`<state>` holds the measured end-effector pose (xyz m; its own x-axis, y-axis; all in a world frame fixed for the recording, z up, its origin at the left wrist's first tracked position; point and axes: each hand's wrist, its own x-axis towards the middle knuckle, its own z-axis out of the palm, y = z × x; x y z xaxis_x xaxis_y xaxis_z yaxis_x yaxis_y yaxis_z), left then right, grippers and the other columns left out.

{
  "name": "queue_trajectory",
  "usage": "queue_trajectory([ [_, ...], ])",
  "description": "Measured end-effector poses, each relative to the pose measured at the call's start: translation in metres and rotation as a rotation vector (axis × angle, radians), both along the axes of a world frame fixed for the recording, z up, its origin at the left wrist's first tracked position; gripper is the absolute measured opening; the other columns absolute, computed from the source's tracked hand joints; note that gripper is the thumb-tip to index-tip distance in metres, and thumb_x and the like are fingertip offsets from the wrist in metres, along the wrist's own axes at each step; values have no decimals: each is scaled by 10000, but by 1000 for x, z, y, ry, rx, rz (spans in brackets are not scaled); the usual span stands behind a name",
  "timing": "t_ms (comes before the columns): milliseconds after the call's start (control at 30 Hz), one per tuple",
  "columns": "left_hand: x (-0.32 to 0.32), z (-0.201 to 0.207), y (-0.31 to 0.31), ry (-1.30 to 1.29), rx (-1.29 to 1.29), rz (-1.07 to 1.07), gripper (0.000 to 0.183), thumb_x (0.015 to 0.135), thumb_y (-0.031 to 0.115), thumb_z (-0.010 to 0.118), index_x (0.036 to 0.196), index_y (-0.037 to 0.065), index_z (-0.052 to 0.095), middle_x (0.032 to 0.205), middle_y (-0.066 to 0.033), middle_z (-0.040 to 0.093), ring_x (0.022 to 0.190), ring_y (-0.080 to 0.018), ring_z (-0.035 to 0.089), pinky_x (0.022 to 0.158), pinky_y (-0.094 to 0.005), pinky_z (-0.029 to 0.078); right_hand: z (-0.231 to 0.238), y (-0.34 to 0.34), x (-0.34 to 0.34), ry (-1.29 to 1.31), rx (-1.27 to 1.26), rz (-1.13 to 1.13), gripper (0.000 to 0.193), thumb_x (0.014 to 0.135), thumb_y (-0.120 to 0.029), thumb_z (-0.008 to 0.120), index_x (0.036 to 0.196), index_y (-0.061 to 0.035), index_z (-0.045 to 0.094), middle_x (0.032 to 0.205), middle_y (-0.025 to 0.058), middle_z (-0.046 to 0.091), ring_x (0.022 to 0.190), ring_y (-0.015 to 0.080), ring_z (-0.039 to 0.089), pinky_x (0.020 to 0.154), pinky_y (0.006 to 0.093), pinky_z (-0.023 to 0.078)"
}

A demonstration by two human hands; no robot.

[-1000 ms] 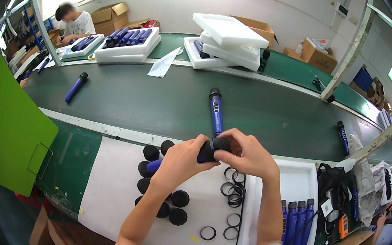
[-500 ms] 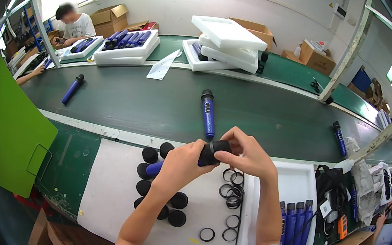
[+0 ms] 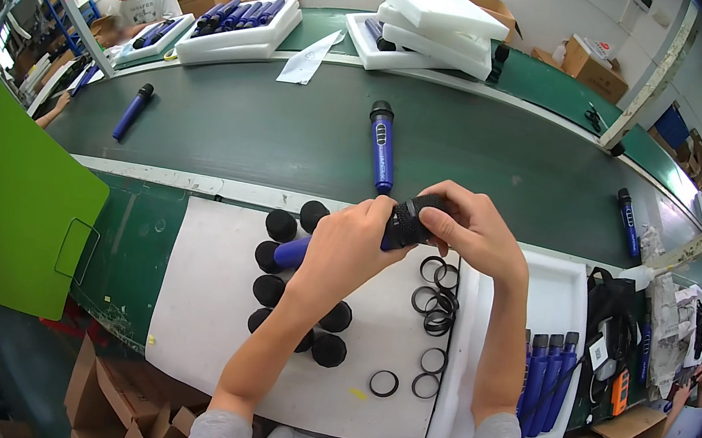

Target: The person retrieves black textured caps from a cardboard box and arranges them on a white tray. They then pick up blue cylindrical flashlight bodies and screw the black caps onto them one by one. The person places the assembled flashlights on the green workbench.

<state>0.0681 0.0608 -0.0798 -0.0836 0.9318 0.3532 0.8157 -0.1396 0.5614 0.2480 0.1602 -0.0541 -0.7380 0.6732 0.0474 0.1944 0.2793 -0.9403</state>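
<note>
A blue microphone lies crosswise in my hands over the white work mat. My left hand is closed round its upper body, hiding most of that part. Fingers of my right hand wrap the black mesh head at its right end. Whether the head is seated fully on the body I cannot tell. Several round black microphone heads stand on the mat around my left forearm. To the right, several thin black rings lie loose or overlapping.
A white foam tray at right holds several blue microphone bodies. Beyond the mat, a green conveyor carries spaced microphones, one straight ahead. Stacked foam trays stand behind it. A green panel rises at left; a co-worker sits far left.
The view has tilted downward, so the scene sits higher in the picture. Both hands stay closed on the microphone; my right fingers have shifted slightly round its head.
</note>
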Motion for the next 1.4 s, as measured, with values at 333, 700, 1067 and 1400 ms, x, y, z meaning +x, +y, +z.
queue_trajectory([
  [333, -4, -3, 1, 45, 7, 57, 370, 762, 215, 834, 973, 11, 608, 850, -149, 701, 749, -334, 698, 652, -404, 546, -2, -5, -14, 9, 66, -60, 382, 962, -371, 676, 1040, 1, 634, 651, 44, 608, 541, 91, 529, 496, 257, 403],
  [700, -2, -16, 8, 41, 38, 120, 348, 748, 165, 811, 993, 3, 623, 841, -159, 702, 734, -349, 699, 668, -417, 550, -5, -6, -22, -134, 14, -147, 499, 952, -472, 652, 895, 23, 637, 563, 61, 567, 495, 119, 496, 481, 279, 390],
  [1067, 8, -19, 10, 3, -47, 20, 359, 719, 153, 812, 980, 3, 617, 822, -170, 688, 743, -360, 688, 665, -432, 536, 2, -4, -14, -315, 130, -232, 576, 904, -554, 651, 888, 20, 695, 653, 130, 628, 586, 211, 587, 591, 344, 476],
  [1400, 11, -3, 2, -67, -112, -20, 333, 742, 159, 786, 964, -16, 611, 783, -187, 687, 737, -376, 690, 676, -450, 538, 12, -6, 8, 41, 227, 62, 429, 825, -198, 827, 1155, 11, 651, 1016, 118, 680, 932, 200, 681, 836, 332, 559],
])
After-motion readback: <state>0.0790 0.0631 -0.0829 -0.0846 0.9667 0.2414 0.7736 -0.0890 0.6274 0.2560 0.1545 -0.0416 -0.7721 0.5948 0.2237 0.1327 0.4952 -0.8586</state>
